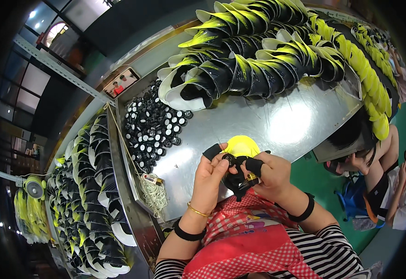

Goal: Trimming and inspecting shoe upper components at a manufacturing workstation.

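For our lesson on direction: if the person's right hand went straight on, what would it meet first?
The right hand would first press into the black-and-yellow workpiece it holds; beyond, probably the left hand, though depth is unclear.

The metal workbench (238, 123), stacked matching pieces (263, 76) and heaped parts (153, 130) show a workshop.

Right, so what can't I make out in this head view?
All in the head view:
Part of the black-and-yellow piece: covered by the left hand and right hand.
Whether the small round black part is fastened to it: too small, partly behind the left thumb.
Phone screen details: too small.
Lower layers of the black-and-white pile: hidden by pieces on top.
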A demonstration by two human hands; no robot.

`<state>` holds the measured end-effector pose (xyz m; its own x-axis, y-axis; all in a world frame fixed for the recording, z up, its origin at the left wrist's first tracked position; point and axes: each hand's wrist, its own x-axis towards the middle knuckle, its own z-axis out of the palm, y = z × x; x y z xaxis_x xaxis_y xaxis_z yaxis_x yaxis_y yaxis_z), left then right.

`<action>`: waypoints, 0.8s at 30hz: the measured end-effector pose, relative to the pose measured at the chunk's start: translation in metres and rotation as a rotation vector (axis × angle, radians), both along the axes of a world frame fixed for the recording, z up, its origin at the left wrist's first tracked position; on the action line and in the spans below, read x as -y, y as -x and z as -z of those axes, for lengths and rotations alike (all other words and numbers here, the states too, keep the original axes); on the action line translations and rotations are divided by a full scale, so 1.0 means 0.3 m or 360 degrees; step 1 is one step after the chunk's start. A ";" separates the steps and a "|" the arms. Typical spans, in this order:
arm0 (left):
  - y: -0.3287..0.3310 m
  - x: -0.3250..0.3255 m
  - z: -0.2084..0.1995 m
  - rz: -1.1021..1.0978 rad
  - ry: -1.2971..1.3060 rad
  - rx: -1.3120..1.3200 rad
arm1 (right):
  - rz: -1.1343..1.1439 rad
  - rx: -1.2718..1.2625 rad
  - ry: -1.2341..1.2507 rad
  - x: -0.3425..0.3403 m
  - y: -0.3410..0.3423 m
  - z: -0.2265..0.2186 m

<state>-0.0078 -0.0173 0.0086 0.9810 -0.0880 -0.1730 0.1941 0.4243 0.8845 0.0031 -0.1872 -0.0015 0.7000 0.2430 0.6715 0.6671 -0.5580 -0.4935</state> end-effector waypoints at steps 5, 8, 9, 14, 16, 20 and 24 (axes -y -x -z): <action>-0.006 -0.032 0.002 0.0045 -0.0021 0.0036 | -0.0107 -0.0024 -0.0128 -0.016 -0.036 -0.001; -0.009 -0.021 0.006 -0.0057 -0.0022 0.0012 | -0.0061 -0.0114 -0.0225 0.010 -0.007 0.062; 0.005 -0.009 0.029 0.0169 -0.0119 0.0019 | -0.0088 -0.0112 -0.0337 -0.003 -0.004 0.076; 0.019 0.033 0.058 0.0158 -0.0179 0.0138 | -0.0134 -0.0673 -0.0994 -0.049 0.007 0.081; 0.026 0.030 0.042 0.0294 -0.0990 0.0228 | -0.0139 -0.0617 -0.0982 -0.057 -0.012 0.071; 0.021 0.013 0.079 0.0139 -0.1832 0.0838 | -0.0183 -0.0417 -0.0439 -0.026 -0.042 0.050; 0.054 -0.024 0.138 -0.0132 -0.1924 0.0916 | 0.0006 -0.0858 -0.1209 -0.004 -0.049 -0.025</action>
<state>-0.0241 -0.0102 -0.0328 0.9350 -0.1112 0.3367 -0.3179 -0.6837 0.6569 0.0178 -0.1861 0.0059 0.9635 -0.1315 0.2331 0.2401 0.0401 -0.9699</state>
